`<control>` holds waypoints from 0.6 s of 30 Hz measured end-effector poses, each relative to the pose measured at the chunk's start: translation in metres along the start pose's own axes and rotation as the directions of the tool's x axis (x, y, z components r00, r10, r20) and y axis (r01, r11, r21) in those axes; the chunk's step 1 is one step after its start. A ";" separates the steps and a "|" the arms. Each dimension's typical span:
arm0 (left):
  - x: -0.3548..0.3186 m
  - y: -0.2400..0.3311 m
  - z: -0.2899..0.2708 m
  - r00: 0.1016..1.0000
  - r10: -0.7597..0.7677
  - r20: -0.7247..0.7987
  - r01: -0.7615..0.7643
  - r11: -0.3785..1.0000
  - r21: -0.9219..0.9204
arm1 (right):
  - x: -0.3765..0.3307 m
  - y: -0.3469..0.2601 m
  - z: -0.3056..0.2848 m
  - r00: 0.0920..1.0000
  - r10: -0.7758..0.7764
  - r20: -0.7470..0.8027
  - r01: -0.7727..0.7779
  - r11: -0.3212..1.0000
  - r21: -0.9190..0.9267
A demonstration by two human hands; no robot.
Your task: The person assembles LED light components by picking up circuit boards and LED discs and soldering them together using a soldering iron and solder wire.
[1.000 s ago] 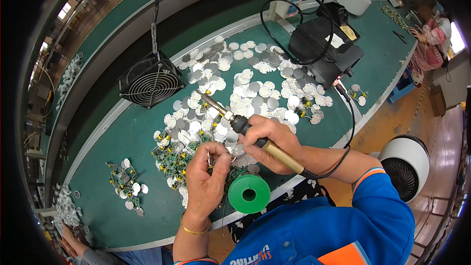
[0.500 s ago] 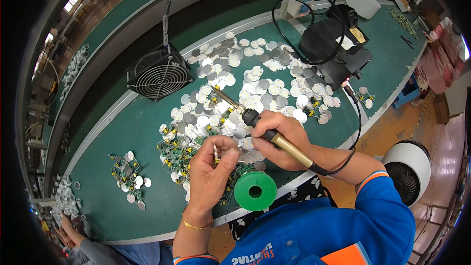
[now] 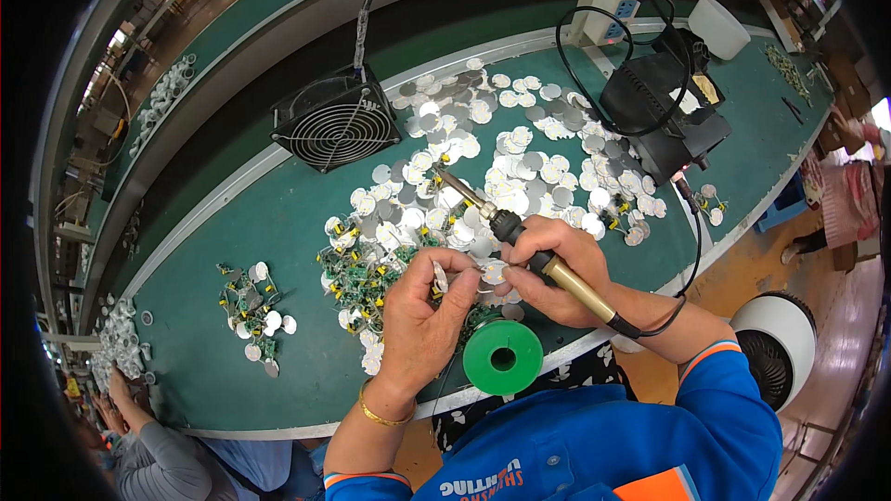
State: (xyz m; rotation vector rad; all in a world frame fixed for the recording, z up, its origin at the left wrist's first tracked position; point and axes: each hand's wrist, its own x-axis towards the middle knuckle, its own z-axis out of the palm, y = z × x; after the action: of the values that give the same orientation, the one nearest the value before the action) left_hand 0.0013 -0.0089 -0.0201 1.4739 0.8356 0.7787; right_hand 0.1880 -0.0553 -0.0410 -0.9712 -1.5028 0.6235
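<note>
My right hand (image 3: 566, 264) is closed around a soldering iron (image 3: 577, 292) with a tan and black handle. The iron's metal tip points up and left over the discs. Thumb and fingertips of the same hand also pinch a small round white LED board (image 3: 491, 271). Close by on its left, my left hand (image 3: 416, 329) is closed with thumb and fingers around a small white and yellow part (image 3: 439, 280), mostly hidden. Its fingertips come near the LED board; contact is unclear. Just below the hands stands a green spool (image 3: 477, 353).
White and grey discs (image 3: 510, 167) cover the middle of the green table (image 3: 306, 269), beside heaped green circuit boards (image 3: 362, 278). A smaller pile (image 3: 252, 311) lies left. A black fan (image 3: 339, 130) and black soldering station (image 3: 659, 121) stand behind. Another person's arm (image 3: 139, 408) shows far left.
The whole view has shifted, so the table and its things sit further right in the picture. Both hands keep their grips and stay close together.
</note>
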 end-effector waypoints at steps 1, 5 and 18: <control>0.000 -0.001 0.001 1.000 0.015 -0.001 -0.015 1.000 0.022 | 0.000 0.000 -0.001 1.000 -0.003 0.002 0.003 1.000 0.001; 0.001 -0.002 -0.001 0.998 0.058 0.036 -0.060 0.996 0.064 | 0.001 -0.004 0.002 1.000 0.023 -0.021 -0.022 0.998 0.053; -0.001 -0.004 0.007 0.981 0.173 -0.089 -0.154 0.970 0.187 | 0.006 -0.007 -0.001 0.992 -0.128 0.008 0.129 0.988 -0.081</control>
State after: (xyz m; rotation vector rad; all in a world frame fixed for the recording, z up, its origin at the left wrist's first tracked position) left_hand 0.0067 -0.0137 -0.0240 1.6900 0.8901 0.9302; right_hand 0.1881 -0.0536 -0.0320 -0.9271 -1.5898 0.4745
